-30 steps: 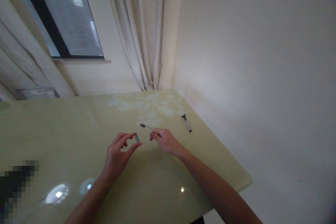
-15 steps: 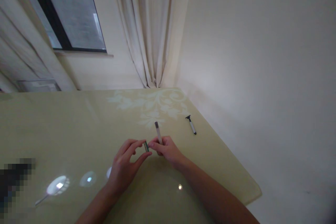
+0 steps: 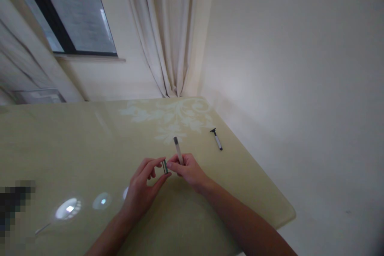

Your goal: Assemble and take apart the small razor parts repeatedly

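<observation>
A: Your view takes in a pale green table (image 3: 75, 148) running to the corner by the curtain (image 3: 171, 32), your arms stretched over it.

B: And your hands?

A: Your right hand (image 3: 189, 170) is closed round a razor handle (image 3: 178, 150) that tips toward 12 o'clock. At its 9 o'clock, your left hand (image 3: 144, 188) pinches a small cartridge (image 3: 165, 167) between thumb and fingertips, just beside the right hand's fingers.

B: Anything else?

A: A second razor (image 3: 216, 139) lies at 2 o'clock, near the table's edge.

Curtained window (image 3: 78, 12), pale walls, glossy table (image 3: 75, 136)
</observation>
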A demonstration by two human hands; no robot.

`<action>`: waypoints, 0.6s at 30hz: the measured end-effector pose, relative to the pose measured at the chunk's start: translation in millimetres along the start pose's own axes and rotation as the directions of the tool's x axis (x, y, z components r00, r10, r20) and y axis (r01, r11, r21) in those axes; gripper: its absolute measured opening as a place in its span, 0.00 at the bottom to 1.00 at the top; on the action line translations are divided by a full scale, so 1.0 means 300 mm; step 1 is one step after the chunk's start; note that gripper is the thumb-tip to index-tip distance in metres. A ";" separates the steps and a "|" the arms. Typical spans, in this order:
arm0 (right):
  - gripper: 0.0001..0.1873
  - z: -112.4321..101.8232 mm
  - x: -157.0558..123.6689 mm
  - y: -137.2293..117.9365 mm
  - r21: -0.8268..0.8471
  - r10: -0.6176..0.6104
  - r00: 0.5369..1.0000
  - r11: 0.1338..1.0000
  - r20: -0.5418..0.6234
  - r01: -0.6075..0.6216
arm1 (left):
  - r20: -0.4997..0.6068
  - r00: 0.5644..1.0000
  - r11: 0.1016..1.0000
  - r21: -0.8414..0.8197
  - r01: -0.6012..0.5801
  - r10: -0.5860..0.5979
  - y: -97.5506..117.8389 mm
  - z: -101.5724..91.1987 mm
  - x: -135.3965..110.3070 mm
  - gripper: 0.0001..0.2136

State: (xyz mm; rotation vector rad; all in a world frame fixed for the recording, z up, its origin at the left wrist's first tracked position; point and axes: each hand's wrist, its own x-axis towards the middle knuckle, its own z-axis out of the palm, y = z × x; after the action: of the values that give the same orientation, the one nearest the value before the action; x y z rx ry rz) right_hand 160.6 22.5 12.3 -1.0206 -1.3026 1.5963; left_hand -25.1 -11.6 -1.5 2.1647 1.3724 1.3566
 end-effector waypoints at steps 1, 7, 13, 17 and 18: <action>0.16 0.000 0.001 0.003 0.004 0.007 1.000 1.000 0.001 -0.007 | -0.002 1.000 1.000 -0.015 0.005 -0.005 0.002 0.001 0.002 0.18; 0.15 0.001 0.002 0.006 -0.007 -0.008 1.000 1.000 -0.028 0.008 | 0.002 0.998 0.994 -0.097 0.057 -0.057 0.006 0.000 0.015 0.17; 0.16 0.008 -0.007 -0.008 0.004 -0.012 0.999 1.000 -0.046 0.012 | 0.015 0.993 0.979 -0.166 0.120 -0.119 0.001 0.001 0.015 0.17; 0.17 0.012 -0.001 -0.003 0.030 0.015 1.000 0.999 -0.021 -0.015 | -0.012 0.989 0.976 -0.165 0.145 -0.149 -0.007 0.005 0.013 0.17; 0.17 0.013 0.000 -0.001 0.034 0.014 1.000 0.999 -0.017 -0.014 | -0.016 0.989 0.977 -0.159 0.143 -0.148 -0.009 0.006 0.012 0.17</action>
State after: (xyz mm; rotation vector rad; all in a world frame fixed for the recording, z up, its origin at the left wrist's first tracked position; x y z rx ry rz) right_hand 157.1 21.2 13.1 -1.0222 -1.2555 1.6118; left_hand -24.7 -6.8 -2.0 1.9128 1.3554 1.3939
